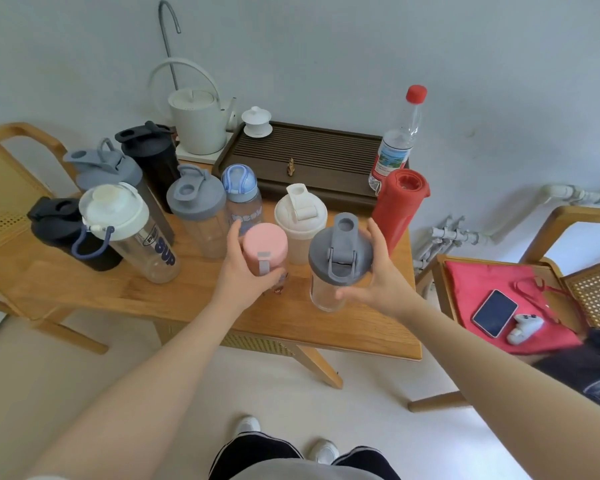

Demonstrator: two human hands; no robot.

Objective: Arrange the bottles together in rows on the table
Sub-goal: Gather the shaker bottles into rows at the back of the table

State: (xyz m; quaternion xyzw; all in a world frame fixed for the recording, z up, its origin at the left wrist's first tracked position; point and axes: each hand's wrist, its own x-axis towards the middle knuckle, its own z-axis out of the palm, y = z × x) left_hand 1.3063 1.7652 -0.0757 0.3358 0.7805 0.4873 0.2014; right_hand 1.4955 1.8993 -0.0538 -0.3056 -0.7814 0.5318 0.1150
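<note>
Both hands grip bottles near the front of the wooden table (84, 289): the left hand (238, 271) wraps the pink-lidded bottle (264, 249), the right hand (378, 282) holds the grey-lidded shaker (340, 254). Just behind stand a cream shaker (300, 216) and a blue-capped bottle (240, 188); more bottles crowd the left. A red bottle (399, 206) stands right. Behind, a dark tea tray (326, 157) and white kettle (196, 123) sit against the pale wall. On a chair to the right, a phone (495, 312) lies on red cloth (478, 285).

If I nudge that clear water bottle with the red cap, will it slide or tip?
The clear water bottle would probably tip: it is tall, narrow and stands upright at the tea tray's right end. It looks mostly empty, so likely light. Thin plastic may dent under a firm grip.
</note>
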